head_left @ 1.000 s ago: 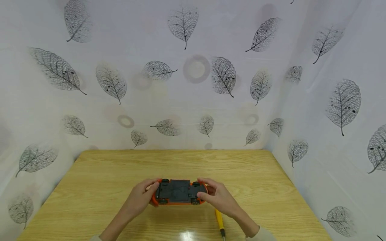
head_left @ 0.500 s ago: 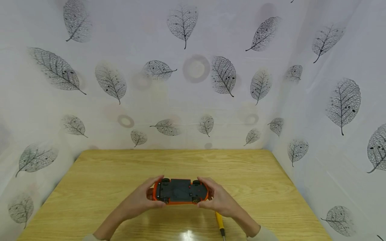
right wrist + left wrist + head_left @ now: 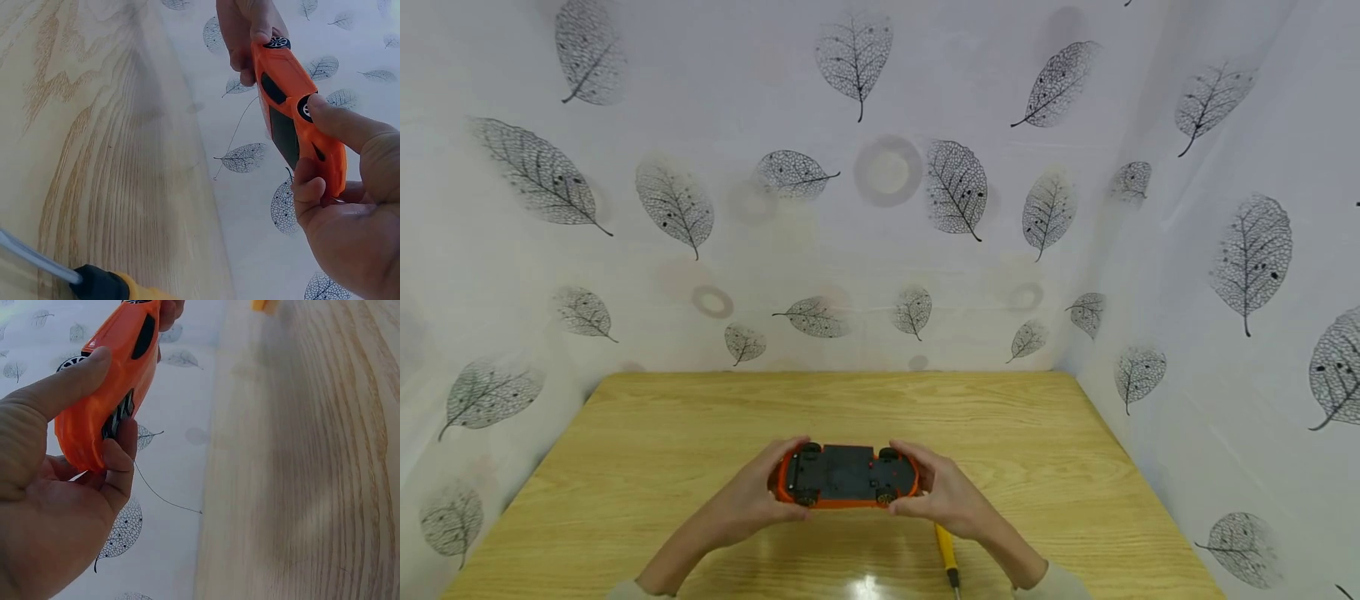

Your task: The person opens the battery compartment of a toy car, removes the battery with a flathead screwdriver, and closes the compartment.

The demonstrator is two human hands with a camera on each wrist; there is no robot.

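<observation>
Left hand (image 3: 745, 504) and right hand (image 3: 951, 500) each clamped on an end of the car (image 3: 848, 475), thumb and fingers across its sides. Car's held up over the table (image 3: 850, 404), underside facing the head camera: flat black base, glossy orange rounded shell, spoked wheels. Table's streaky wood grain. Tool (image 3: 947, 550) lies there: yellow handle, dark collar, metal shaft, tip cut off. Hands hide parts of car ends; base details too small to read.

The yellow-handled tool (image 3: 947, 550) has its tip cut off.
</observation>
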